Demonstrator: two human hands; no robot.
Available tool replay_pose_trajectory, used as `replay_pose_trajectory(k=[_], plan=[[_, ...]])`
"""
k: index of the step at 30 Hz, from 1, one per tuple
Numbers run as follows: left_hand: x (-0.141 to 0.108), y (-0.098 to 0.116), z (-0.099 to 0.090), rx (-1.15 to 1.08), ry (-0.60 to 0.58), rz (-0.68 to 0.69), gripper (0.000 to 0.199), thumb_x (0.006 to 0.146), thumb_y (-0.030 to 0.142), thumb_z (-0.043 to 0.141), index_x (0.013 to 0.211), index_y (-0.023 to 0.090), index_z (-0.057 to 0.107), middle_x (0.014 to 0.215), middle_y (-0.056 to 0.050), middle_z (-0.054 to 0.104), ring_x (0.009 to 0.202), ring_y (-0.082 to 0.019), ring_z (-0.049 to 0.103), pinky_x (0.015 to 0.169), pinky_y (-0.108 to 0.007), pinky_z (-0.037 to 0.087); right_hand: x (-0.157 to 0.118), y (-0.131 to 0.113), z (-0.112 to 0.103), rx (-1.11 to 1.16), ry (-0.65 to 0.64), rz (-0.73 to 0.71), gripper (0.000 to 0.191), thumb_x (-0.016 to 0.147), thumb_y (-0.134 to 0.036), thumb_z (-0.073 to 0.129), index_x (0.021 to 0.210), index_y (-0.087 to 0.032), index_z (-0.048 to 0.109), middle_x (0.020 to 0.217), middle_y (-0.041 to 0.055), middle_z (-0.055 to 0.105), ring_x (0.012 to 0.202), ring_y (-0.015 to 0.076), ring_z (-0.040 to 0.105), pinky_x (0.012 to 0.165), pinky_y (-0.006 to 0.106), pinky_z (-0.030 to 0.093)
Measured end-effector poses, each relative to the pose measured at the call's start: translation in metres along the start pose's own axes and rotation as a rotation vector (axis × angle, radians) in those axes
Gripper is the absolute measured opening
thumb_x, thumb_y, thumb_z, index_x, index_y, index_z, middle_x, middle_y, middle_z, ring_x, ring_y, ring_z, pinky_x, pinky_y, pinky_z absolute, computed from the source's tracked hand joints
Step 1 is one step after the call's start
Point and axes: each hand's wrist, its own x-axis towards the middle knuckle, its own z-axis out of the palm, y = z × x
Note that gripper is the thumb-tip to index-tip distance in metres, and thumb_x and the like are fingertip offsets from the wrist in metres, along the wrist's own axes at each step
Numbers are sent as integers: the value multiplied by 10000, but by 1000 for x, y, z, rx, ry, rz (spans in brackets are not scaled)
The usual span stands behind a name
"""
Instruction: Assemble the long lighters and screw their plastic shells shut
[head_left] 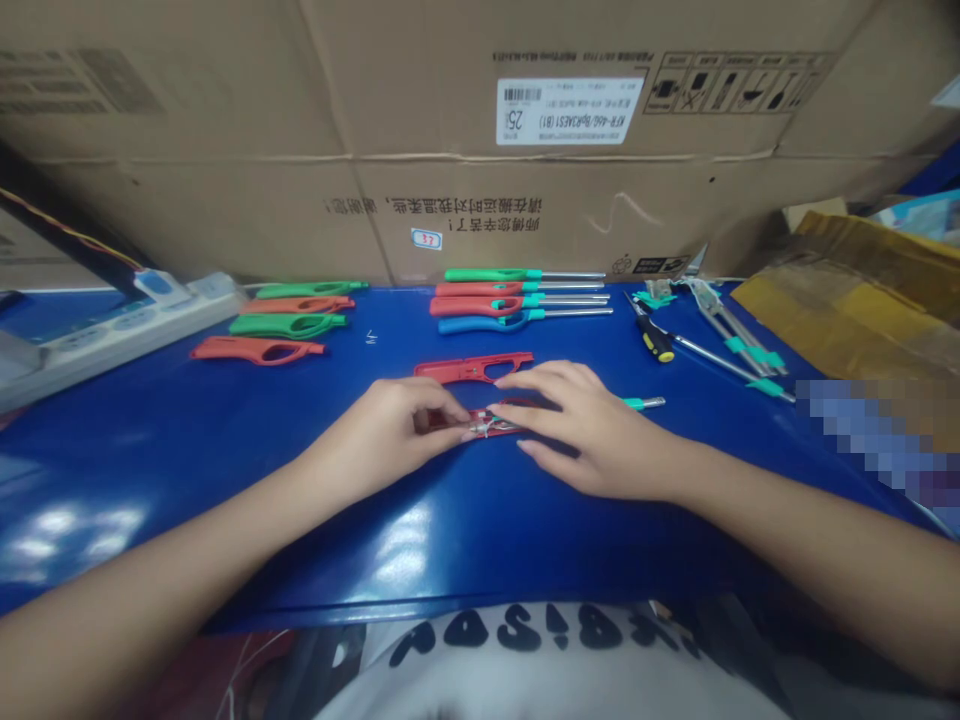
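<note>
While both hands meet over the middle of the blue table (450, 540), we see an opened red lighter shell (495, 433) lying directly beneath them, its long axis running left to right across our body. Our left hand (394, 415) is at the handle end, thumb and forefinger drawn close together beside the small parts; we cannot tell what, if anything, they pinch. Our right hand (581, 425) covers the other end from above, fingers spread and pointing left, thumb apart on the near side. Neither hand is clearly nearer, as both are at the shell. Just beyond it lies a second red half-shell (456, 372), roughly parallel, with the right fingertips close to its right end. Between the hands, the opened shell shows pale wire and small metallic pieces; past the right hand, a teal collar (633, 404) and a silver tube (655, 402) stick out rightward
</note>
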Motion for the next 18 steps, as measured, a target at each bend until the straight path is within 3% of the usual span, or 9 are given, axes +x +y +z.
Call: replay_pose_trajectory(k=[4, 18], plan=[[0, 1, 1, -8, 30, -14, 207, 868, 406, 731, 901, 215, 803, 799, -19, 755, 601, -123, 598, 571, -231, 448, -1, -1, 6, -106, -123, -22, 418, 1001, -294, 511, 1397, -185, 587, 1523, 148, 471, 1356, 332, 416, 1115, 555, 386], [-1, 2, 0, -11, 26, -32, 241, 871, 424, 717, 865, 194, 788, 792, -32, 743, 589, -126, 610, 567, -239, 461, -3, -3, 9, -51, -117, -30, 419, 1009, -275, 491, 1394, -133, 576, 1519, 187, 485, 1355, 309, 464, 1107, 539, 425]])
